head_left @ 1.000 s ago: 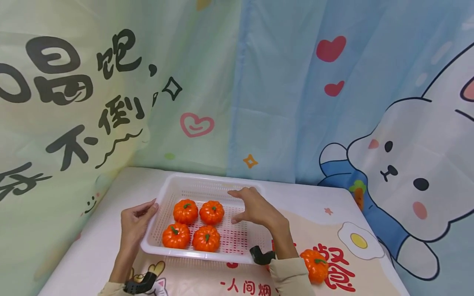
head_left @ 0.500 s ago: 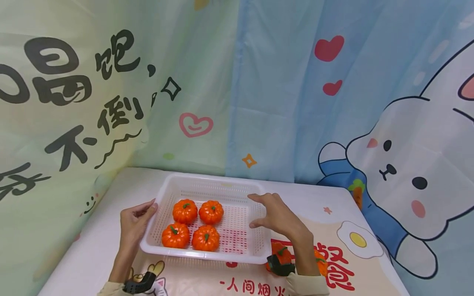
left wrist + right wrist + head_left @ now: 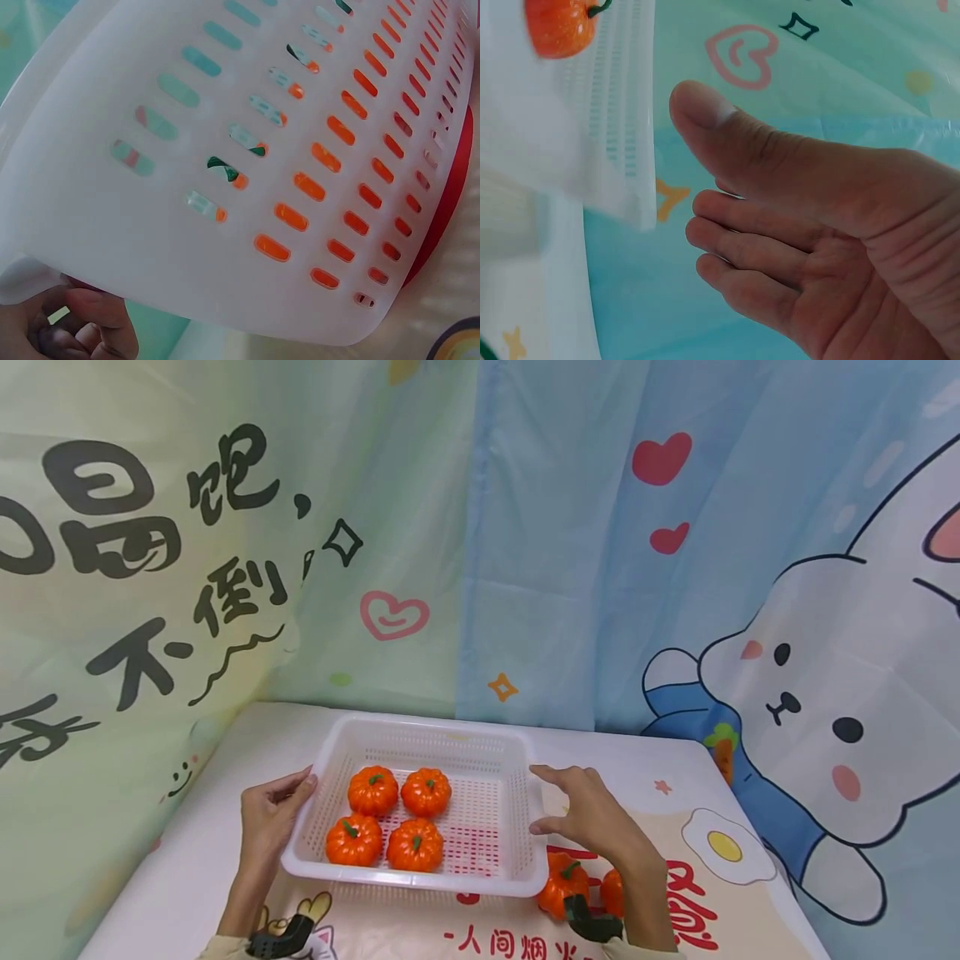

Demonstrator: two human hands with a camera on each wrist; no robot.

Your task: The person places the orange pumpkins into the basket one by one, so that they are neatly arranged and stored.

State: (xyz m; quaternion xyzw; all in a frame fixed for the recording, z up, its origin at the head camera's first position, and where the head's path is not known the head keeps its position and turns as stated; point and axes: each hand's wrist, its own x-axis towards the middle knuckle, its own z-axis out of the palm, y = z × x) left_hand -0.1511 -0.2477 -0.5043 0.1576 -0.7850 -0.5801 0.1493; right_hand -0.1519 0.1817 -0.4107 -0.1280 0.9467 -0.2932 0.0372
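A white perforated plastic basket (image 3: 480, 887) sits on the table with several small orange pumpkins (image 3: 416, 845) grouped in its left half. At its left rim my left hand (image 3: 272, 814) pinches the edge between thumb and fingers; the left wrist view shows the curled fingers (image 3: 105, 319) beneath the rim. My right hand (image 3: 588, 814) is beside the right rim, thumb and fingers apart with nothing between them. In the right wrist view a gap separates the thumb (image 3: 705, 112) from the basket wall (image 3: 641, 112).
Two more orange pumpkins lie on the table right of the basket: one pumpkin (image 3: 562, 885) near its corner, another pumpkin (image 3: 612, 892) partly hidden by my right forearm. Printed curtains (image 3: 525, 568) hang behind the table (image 3: 615, 760).
My right hand has moved right, from over the basket's inside to beyond its right rim. The pumpkin near the corner has come into view. My left hand stays on the rim.
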